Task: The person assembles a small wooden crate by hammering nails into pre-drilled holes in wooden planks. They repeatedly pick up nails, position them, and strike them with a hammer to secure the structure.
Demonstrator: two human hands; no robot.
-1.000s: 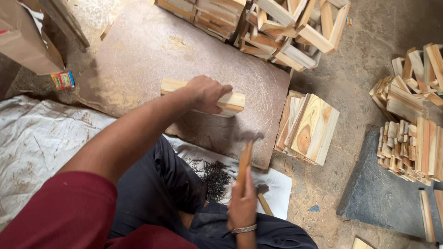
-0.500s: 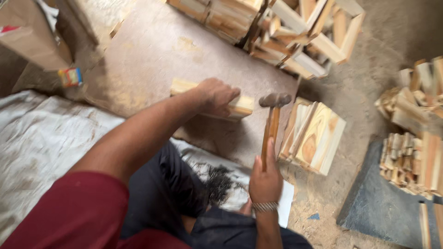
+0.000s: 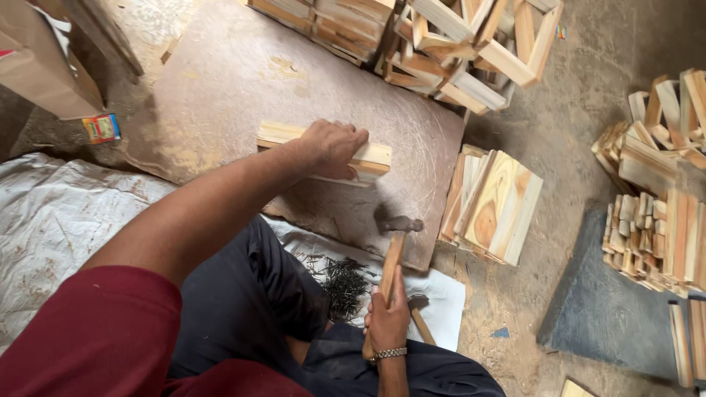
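- Left hand [image 3: 332,147] clamped palm-down over the stacked wooden blocks [image 3: 368,156], fingers curled across the top, pinning them flat.
- Right hand [image 3: 387,320] wrapped fully around the lower handle of the hammer [image 3: 393,254], head poised low over the near edge of the work board [image 3: 220,81].
- Blocks lying around the middle of that board, long side across.
- Probably light, stiff and dry; prone to skid or split under a blow, so best pinned from above, fingers away from the struck spot.
- Hammer head-heavy; best held low on the handle.
- Loose nails [image 3: 344,278] heaped on white sheet [image 3: 441,294] just beside the knee.
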